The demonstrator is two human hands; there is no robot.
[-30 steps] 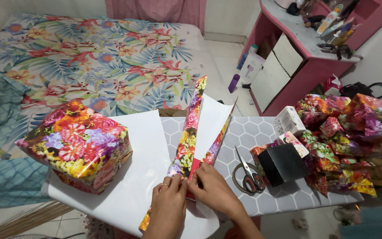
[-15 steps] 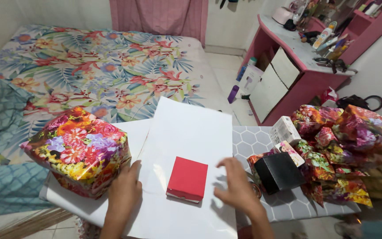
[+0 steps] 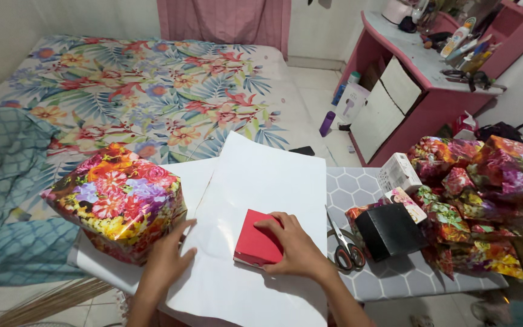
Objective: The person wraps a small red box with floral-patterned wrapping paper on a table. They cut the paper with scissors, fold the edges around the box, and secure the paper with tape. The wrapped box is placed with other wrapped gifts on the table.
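**A:** What's furthest left?

**B:** A blue blanket (image 3: 7,181) lies on the bed (image 3: 152,91) with the flowered sheet. Nearer, a big parcel (image 3: 119,200) in flowered wrapping paper sits on the left end of the tabletop (image 3: 388,278), on top of white paper.

**A:** And the left hand?

**B:** The left hand (image 3: 167,260) comes up from the bottom edge, forearm angled up and to the right. It lies palm down on the white sheet (image 3: 261,181), fingers loosely spread and holding nothing, thumb pointing right. The parcel's lower corner is just beside its knuckles, possibly touching; I cannot tell for sure.

**A:** What lies between the hands?

**B:** Bare white sheet, then the red box (image 3: 256,245), flat on the sheet, just right of the left thumb.

**A:** The right hand?

**B:** The right hand (image 3: 295,245) reaches in from the lower right, wrist bent, palm pressed on the box's right part. The fingers curl over its top and far edge, the thumb along its near side, so it holds the box down against the sheet.

**A:** Further right?

**B:** Scissors (image 3: 344,242) lie on the tabletop just past the right knuckles, handles towards the person. Beyond them stand a black box (image 3: 390,231), a small white box (image 3: 398,172), and a heap of wrapped parcels (image 3: 485,194). A pink desk (image 3: 425,72) stands behind.
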